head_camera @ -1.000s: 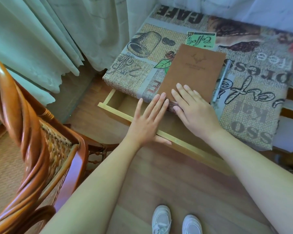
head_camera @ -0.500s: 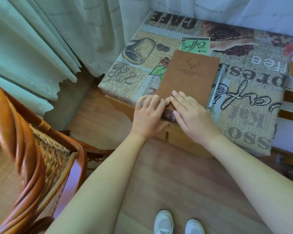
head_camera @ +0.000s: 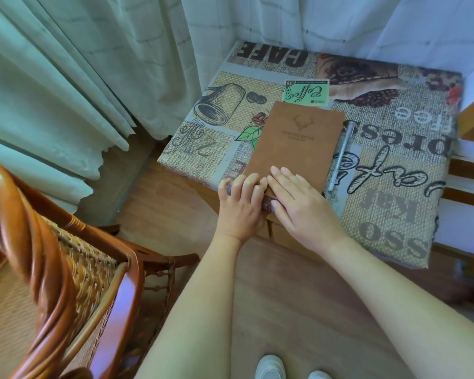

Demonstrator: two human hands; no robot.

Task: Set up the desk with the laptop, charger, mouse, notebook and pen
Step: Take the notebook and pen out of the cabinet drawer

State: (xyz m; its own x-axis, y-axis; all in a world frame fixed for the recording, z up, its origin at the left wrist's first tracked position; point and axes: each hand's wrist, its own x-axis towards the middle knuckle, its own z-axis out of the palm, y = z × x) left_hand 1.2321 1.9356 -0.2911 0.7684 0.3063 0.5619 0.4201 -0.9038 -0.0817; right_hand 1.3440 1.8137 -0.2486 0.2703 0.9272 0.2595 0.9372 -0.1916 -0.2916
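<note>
A brown notebook (head_camera: pixel 298 143) with a stamped deer head lies on the desk, which is covered by a coffee-print cloth (head_camera: pixel 394 203). A silver pen (head_camera: pixel 341 157) lies along the notebook's right side, touching or almost touching it. My right hand (head_camera: pixel 298 203) rests flat on the notebook's near end, palm down. My left hand (head_camera: pixel 240 206) sits at the desk's front edge with its fingers bent over the cloth beside the notebook's near left corner. The drawer front under my hands is flush with the desk. No laptop, charger or mouse is in view.
A rattan chair (head_camera: pixel 66 255) with a wooden frame stands at the left, close to my left arm. Pale curtains (head_camera: pixel 66 77) hang behind the desk and to the left. My white shoes (head_camera: pixel 270 367) stand on the wooden floor. Wooden slats show at the right edge.
The open drawer under the desk's front edge has slid shut. My left hand moved forward with it onto the desk's edge. My right hand stayed on the notebook.
</note>
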